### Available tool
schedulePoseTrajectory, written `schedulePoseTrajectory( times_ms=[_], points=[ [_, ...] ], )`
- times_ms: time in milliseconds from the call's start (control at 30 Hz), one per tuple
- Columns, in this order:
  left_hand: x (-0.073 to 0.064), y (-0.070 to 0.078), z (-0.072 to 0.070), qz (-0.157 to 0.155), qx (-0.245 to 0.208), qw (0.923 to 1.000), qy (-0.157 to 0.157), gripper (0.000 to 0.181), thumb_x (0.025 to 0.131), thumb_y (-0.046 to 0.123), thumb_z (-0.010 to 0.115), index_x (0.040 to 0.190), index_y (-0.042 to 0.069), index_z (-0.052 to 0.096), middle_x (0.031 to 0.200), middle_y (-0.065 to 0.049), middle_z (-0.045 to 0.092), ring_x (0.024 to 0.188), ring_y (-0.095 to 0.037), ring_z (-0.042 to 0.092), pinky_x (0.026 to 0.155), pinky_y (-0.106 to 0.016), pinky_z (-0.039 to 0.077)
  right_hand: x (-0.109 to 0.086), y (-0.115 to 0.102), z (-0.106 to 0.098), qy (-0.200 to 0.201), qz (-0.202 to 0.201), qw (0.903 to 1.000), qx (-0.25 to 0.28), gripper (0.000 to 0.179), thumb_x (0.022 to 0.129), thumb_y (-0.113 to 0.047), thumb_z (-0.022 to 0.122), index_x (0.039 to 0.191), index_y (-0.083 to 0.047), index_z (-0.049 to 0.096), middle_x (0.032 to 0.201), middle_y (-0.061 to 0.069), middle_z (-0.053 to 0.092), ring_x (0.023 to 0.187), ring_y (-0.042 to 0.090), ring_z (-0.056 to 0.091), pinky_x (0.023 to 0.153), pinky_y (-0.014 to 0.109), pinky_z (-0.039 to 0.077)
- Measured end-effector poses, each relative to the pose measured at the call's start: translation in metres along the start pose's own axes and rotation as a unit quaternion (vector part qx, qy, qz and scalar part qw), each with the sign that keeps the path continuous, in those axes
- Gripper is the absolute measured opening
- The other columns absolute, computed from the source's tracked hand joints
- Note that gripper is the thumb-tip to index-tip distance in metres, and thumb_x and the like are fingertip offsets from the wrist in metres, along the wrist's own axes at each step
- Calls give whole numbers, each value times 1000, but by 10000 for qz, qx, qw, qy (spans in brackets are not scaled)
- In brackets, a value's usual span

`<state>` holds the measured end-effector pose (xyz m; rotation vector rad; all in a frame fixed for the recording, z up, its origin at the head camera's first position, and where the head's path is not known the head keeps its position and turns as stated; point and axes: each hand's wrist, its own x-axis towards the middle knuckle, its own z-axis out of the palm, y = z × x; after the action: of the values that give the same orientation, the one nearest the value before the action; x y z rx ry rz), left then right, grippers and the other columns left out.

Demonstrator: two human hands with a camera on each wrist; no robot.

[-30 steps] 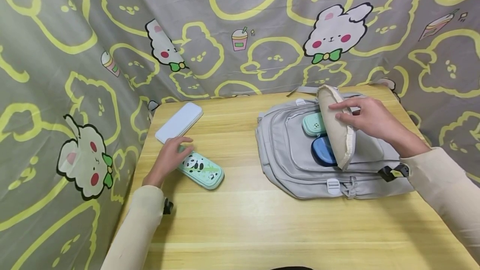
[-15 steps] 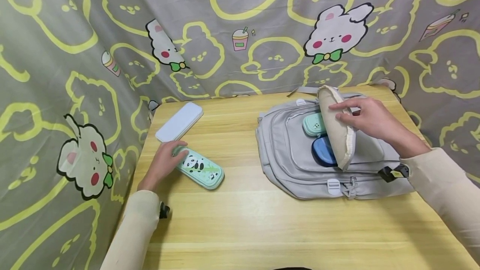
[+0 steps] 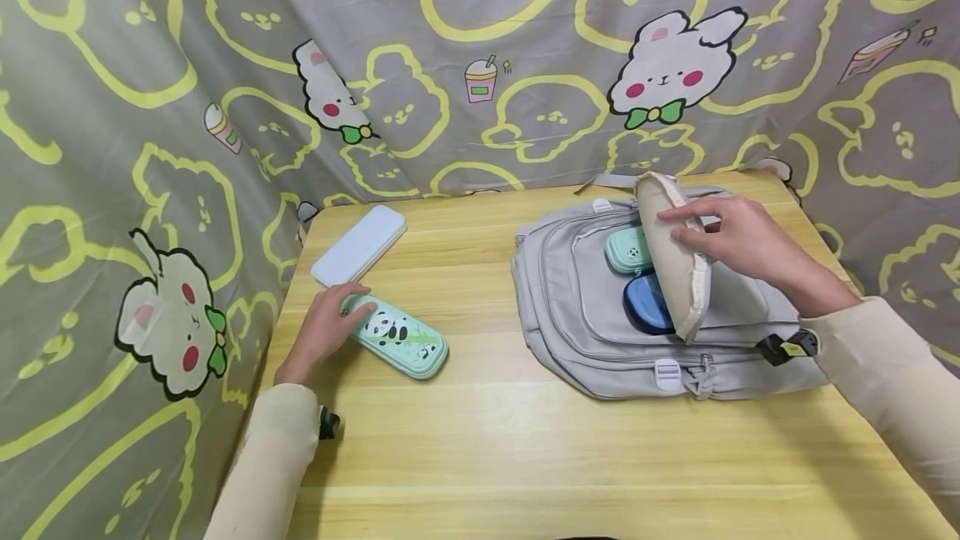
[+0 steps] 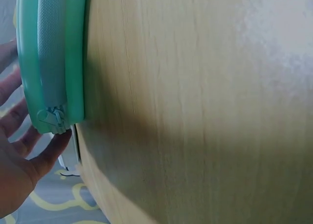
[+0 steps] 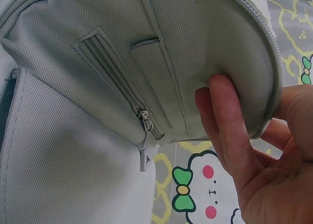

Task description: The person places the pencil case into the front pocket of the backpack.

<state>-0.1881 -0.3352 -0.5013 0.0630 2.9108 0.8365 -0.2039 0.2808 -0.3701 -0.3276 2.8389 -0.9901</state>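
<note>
On the left of the table, a mint green pencil case (image 3: 401,338) with pandas lies flat. My left hand (image 3: 326,325) grips its left end; the left wrist view has fingers by the zip pull (image 4: 56,117). To the right lies a grey backpack (image 3: 558,298) with its front pocket unzipped. My right hand (image 3: 738,236) pinches the edge of the raised pocket flap (image 3: 670,265), thumb on one side, fingers on the other. A small mint case (image 3: 627,248) and a dark blue case (image 3: 647,302) sit at the pocket, partly hidden by the flap.
A pale blue pencil case (image 3: 360,245) lies behind the panda one, close to my left fingers. Wooden table surface (image 3: 480,423) stretches between the cases and the backpack. A patterned curtain (image 3: 450,132) hangs along the back and sides.
My left hand has dropped slightly down and left, settling around the panda case's left end. The case stays in place. My right hand keeps the flap raised, unmoved.
</note>
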Motion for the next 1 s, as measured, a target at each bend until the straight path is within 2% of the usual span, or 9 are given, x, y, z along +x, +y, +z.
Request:
schedulePoseTrajectory(
  times_ms=[167, 400, 700, 1000],
  points=[
    [-2, -1, 2, -178, 52, 9998, -28, 50, 109, 36, 67, 149, 6, 63, 160, -25, 54, 155, -49, 40, 130, -68, 25, -1, 1, 1, -7, 8, 10000, 5, 36, 107, -21, 71, 142, -9, 74, 160, 28, 53, 101, 35, 72, 64, 27, 55],
    [-6, 3, 2, -384, 68, 9992, 69, 54, 109, 44, 66, 149, 8, 62, 164, -25, 50, 156, -50, 39, 129, -70, 26, 0, 2, 0, 35, -7, 10000, -41, 36, 106, -21, 72, 141, -11, 75, 158, 26, 55, 80, 17, 70, 61, 28, 53],
    [-8, 8, 3, -729, 164, 9972, 88, 60, 107, 56, 63, 147, 11, 61, 163, -23, 52, 153, -49, 43, 124, -72, 33, 0, 0, 0, 55, -122, 9999, -23, 35, 106, -19, 72, 140, -10, 75, 155, 26, 58, 79, 14, 69, 62, 27, 54],
    [-13, 12, 5, -818, 330, 9960, 173, 66, 105, 65, 60, 146, 13, 62, 158, -20, 58, 145, -49, 51, 114, -73, 42, 0, -1, 1, 61, -101, 9999, -72, 35, 106, -20, 72, 140, -11, 75, 155, 26, 57, 83, 15, 71, 62, 27, 55]
  ],
)
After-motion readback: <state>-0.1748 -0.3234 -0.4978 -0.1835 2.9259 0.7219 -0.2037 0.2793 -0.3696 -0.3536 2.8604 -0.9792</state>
